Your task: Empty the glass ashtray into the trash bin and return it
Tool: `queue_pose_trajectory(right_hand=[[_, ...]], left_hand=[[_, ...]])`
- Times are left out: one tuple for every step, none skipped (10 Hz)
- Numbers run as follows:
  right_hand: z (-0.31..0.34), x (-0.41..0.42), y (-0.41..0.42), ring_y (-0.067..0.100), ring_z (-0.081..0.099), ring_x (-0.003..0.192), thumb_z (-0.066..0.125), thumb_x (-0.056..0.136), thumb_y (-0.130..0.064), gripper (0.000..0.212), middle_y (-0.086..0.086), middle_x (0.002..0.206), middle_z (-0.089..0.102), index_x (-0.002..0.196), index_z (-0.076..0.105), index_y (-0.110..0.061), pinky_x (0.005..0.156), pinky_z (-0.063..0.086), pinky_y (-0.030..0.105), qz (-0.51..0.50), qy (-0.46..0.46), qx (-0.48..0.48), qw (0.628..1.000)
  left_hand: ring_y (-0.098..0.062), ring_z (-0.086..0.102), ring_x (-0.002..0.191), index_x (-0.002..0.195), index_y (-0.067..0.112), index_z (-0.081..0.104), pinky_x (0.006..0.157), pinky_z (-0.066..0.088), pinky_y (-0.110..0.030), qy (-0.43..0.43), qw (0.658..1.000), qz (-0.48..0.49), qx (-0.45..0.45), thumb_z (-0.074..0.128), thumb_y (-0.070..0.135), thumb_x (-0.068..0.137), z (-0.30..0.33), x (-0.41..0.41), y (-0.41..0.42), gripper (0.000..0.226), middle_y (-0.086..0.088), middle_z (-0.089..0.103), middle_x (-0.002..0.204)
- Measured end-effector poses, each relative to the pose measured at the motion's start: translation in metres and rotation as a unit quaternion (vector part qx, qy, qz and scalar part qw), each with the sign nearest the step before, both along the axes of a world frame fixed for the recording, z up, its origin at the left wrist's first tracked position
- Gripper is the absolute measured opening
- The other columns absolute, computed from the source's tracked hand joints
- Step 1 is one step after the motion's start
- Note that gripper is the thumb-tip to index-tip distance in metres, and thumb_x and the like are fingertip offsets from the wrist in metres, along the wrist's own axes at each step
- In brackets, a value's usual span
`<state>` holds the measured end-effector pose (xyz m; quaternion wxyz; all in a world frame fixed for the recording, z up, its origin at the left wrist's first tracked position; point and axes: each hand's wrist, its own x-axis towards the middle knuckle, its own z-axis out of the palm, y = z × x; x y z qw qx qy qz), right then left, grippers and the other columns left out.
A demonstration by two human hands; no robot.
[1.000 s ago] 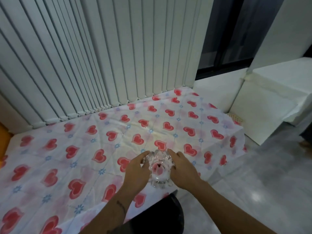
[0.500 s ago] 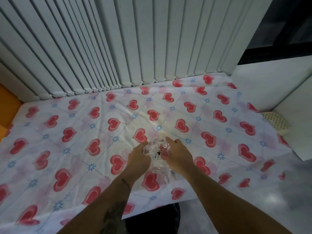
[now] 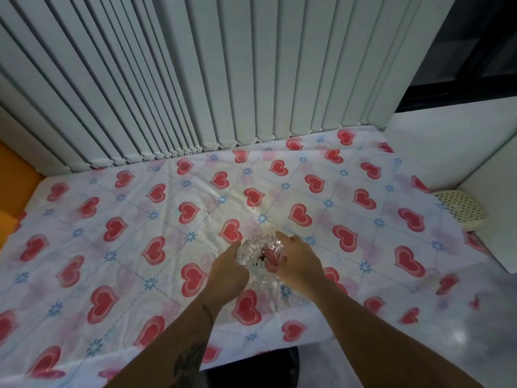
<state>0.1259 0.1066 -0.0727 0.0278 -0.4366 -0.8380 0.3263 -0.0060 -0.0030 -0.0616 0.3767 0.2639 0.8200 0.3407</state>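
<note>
A clear cut-glass ashtray sits low over the table, which is covered with a white cloth printed with red hearts. A few dark specks show inside it. My left hand grips its left side and my right hand grips its right side. I cannot tell whether its base touches the cloth. A dark round trash bin shows just below the table's front edge, between my forearms, mostly hidden.
White vertical blinds hang along the table's far edge. A perforated cream basket sits at the table's right end beside white panels. Grey tiled floor lies to the right. An orange surface borders the left.
Both hands have carried the ashtray forward from the front edge toward the middle of the table. The view has tilted down and left over the cloth.
</note>
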Motion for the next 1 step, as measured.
queue_pose_trajectory(right_hand=[[0.0156,0.0059,-0.0055,0.034,0.046,0.131,0.058,0.085,-0.029,0.073,0.01,0.143,0.048,0.153,0.031,-0.024,0.101,0.05,0.05,0.001,-0.009,0.005,1.0]], left_hand=[[-0.03,0.05,0.13,0.151,0.024,0.033,0.093,0.05,-0.034,0.068,0.997,-0.045,-0.009,0.051,0.01,0.092,0.003,-0.0068,-0.0174,0.063,-0.006,0.044,0.152]])
